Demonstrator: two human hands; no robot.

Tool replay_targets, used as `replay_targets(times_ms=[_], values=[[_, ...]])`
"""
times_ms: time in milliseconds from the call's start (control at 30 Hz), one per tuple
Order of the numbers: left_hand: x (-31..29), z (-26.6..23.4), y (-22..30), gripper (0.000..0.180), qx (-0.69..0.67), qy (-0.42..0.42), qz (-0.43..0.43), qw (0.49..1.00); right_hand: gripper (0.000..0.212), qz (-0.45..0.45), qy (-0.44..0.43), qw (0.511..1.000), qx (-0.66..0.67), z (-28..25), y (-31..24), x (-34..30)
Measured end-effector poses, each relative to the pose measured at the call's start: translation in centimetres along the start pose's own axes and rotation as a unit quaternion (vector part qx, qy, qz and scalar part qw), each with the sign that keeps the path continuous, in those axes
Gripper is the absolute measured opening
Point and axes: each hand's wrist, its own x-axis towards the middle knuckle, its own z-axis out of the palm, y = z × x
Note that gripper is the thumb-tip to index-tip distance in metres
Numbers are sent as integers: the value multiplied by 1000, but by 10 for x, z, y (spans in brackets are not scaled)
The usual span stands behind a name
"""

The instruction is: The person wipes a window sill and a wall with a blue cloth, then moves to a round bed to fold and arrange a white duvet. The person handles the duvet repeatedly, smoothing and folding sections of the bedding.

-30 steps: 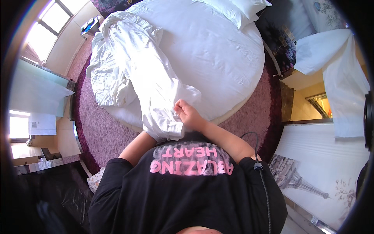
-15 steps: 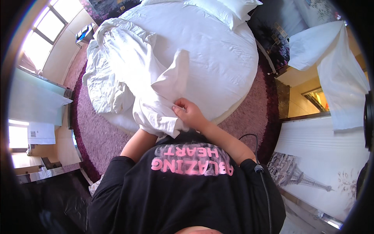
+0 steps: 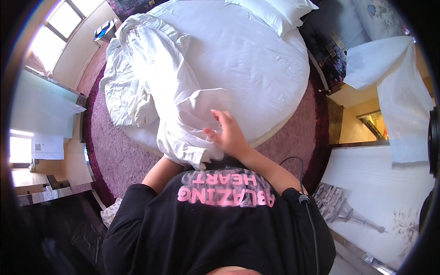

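Note:
A long white bed cover [image 3: 176,87], bunched and creased, runs down the left half of a round bed with its near end hanging at my waist. My right hand [image 3: 228,135] hovers just right of that near end, thumb and fingers parted, with nothing in it. My left forearm [image 3: 163,173] goes in under the cloth, which hides my left hand, so its fingers do not show. The round bed [image 3: 256,68] has a smooth white sheet on it.
White pillows [image 3: 279,13] lie at the far edge. A purple rug [image 3: 123,151] surrounds the bed. White cloth [image 3: 398,96] hangs over furniture at right, above a panel with a tower picture [image 3: 353,215]. A cable [image 3: 293,160] runs by my right arm.
My right hand has let go of the bed cover's edge and opened, rising slightly to the right. The upright fold of cloth has dropped lower. My left arm stays under the cloth.

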Motion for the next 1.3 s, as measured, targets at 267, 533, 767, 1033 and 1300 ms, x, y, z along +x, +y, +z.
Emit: replay_targets(times_ms=[267, 533, 767, 1033, 1300], values=[[-29, -1, -7, 53, 22, 2, -29, 999, 32, 148, -211, 940, 222, 26, 3, 6], [-46, -1, -14, 54, 28, 17, -64, 997, 24, 220, -309, 866, 325, 26, 40, -21], [-63, 0, -20, 55, -1, 24, -105, 994, 29, 306, -196, 885, 290, 66, 65, -19], [-65, -30, -36, 56, -696, 109, -212, 677, 39, 348, -338, 649, 586, 119, 31, -8], [-47, -107, 25, 69, -894, 237, -234, -298, 45, 194, -305, 807, 467, 148, -10, 29]])
